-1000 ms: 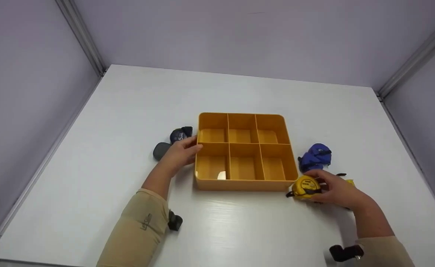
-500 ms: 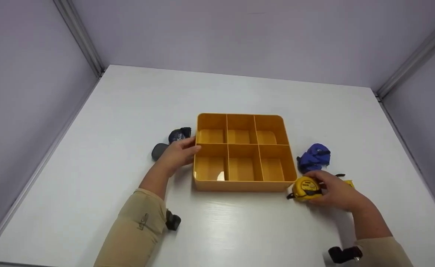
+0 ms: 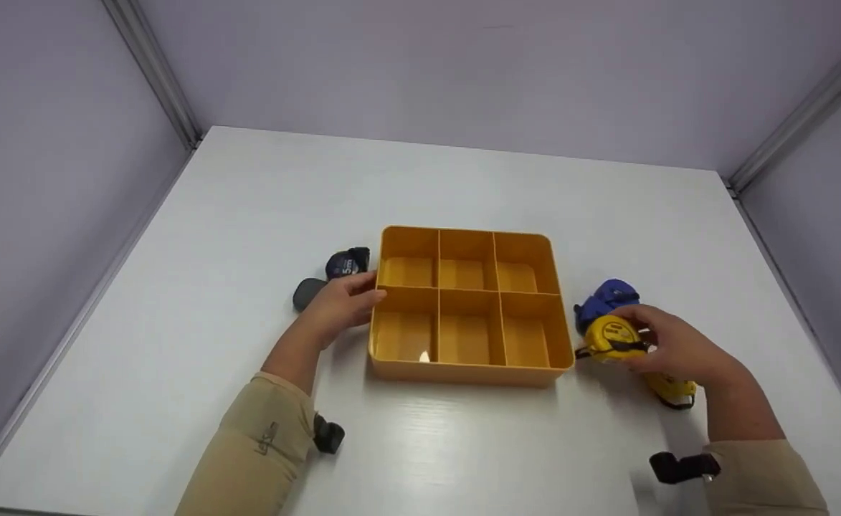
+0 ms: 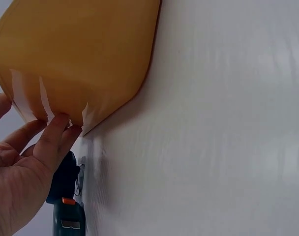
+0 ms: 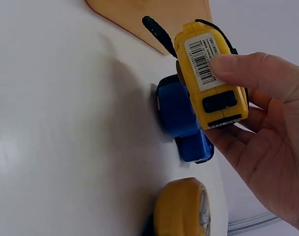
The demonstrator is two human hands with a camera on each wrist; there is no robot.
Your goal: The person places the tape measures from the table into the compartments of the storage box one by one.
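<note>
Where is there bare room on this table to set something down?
The table is bare behind the orange tray and in front, between the sleeves. All six compartments are empty. It is crowded right of the tray, with the blue tape and two yellow tapes; two dark tapes sit by the left hand.

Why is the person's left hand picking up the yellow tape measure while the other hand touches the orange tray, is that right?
Not quite: the hands are swapped. The right hand holds the yellow tape measure, lifted off the table, its fingers curled round it in the right wrist view. The left hand touches the orange tray at its left side, as the head view shows.
</note>
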